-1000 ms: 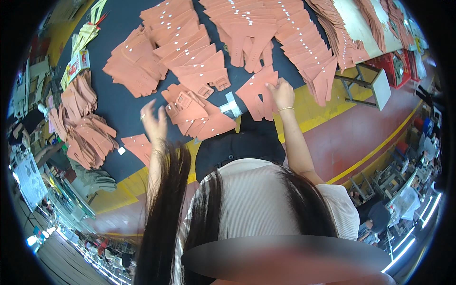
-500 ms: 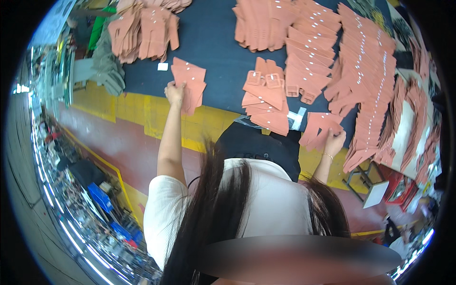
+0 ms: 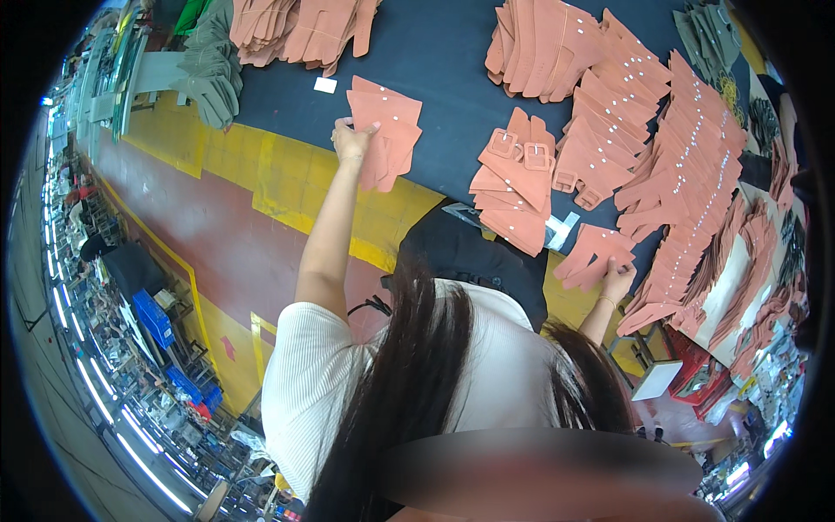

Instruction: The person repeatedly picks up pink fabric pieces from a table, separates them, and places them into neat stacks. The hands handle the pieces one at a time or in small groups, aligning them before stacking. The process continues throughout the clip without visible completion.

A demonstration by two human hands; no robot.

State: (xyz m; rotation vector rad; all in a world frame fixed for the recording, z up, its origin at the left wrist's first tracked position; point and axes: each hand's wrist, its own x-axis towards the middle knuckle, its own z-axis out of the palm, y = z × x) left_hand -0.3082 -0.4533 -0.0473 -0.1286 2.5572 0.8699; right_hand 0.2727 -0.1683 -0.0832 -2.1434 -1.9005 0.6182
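My left hand [image 3: 352, 141] is closed on the edge of a few overlapping coral cut pieces [image 3: 389, 122], with the thumb on top. They look like leather and lie partly over the table's near edge. To the right, my right hand [image 3: 618, 280] pinches another coral cut piece [image 3: 584, 261] with a slot in it, near the table's edge. Between the hands lies a small fanned pile of coral pieces [image 3: 513, 204], two straps with square coral buckles [image 3: 537, 157] on top. Small white marks dot many pieces.
The dark table [image 3: 417, 65] bears long overlapping rows of coral pieces [image 3: 687, 174] on the right and tied bundles [image 3: 304, 30] at the far left. A white tag [image 3: 325, 84] lies near my left hand. Olive pieces [image 3: 211, 78] hang over the left corner. Behind the right side stands a red crate [image 3: 696, 383].
The whole view has shifted and turned slightly, so the table's things sit differently in the picture. Both hands still hold their coral pieces; the right-hand piece has tilted a little.
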